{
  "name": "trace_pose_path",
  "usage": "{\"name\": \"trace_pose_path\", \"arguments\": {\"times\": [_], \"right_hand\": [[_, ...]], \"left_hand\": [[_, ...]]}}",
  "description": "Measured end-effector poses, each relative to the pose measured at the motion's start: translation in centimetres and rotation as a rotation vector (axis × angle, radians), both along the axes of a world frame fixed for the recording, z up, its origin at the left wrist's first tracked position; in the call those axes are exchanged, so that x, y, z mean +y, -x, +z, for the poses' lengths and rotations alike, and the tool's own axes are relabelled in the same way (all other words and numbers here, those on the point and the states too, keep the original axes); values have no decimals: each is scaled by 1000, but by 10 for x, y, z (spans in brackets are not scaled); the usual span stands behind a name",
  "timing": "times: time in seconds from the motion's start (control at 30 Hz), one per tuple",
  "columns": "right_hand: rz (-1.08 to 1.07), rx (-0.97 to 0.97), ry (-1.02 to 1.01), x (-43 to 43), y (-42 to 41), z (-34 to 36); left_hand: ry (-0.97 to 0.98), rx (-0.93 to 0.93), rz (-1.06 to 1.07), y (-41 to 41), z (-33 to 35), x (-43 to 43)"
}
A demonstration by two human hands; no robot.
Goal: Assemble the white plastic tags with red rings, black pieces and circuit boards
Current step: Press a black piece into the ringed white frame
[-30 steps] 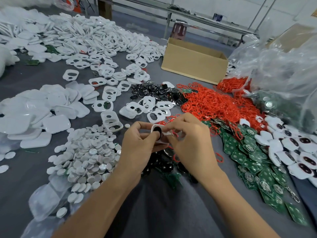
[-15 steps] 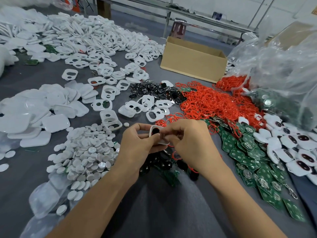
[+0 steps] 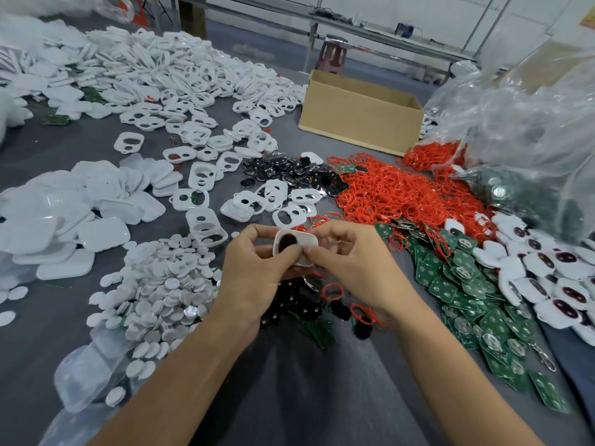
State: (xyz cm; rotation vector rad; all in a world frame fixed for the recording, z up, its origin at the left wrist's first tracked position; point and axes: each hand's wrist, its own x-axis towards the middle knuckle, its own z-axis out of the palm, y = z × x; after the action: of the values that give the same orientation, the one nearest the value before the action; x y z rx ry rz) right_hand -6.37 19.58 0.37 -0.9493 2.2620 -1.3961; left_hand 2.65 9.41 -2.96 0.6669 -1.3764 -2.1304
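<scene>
Hands: left hand (image 3: 254, 272) and right hand (image 3: 354, 268) both pinch one white plastic tag (image 3: 302, 239).
Right: red ring heap (image 3: 396, 194), green circuit boards (image 3: 450, 284), print unreadable.

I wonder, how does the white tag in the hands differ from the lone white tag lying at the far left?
The held tag is gripped by the left hand and right hand, raised and tilted; the lone tag lies flat on the grey table, untouched. The held tag's opening shows a black piece; the lone tag's two holes are empty, showing the table. Both are white, rounded plastic.
</scene>
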Motion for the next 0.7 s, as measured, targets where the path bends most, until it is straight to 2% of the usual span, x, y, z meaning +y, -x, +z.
{"name": "trace_pose_path", "arguments": {"times": [0.13, 0.4, 0.5, 0.7], "right_hand": [[-6, -133, 114, 0, 1, -3], [-91, -118, 166, -1, -2, -8], [-104, -198, 212, -2, -3, -7], [-83, -350, 292, 2, 2, 1]], "left_hand": [[95, -37, 35, 1, -2, 0], [241, -78, 103, 3, -6, 2], [193, -49, 95, 3, -5, 2], [-23, 141, -66, -1, -1, 3]]}}
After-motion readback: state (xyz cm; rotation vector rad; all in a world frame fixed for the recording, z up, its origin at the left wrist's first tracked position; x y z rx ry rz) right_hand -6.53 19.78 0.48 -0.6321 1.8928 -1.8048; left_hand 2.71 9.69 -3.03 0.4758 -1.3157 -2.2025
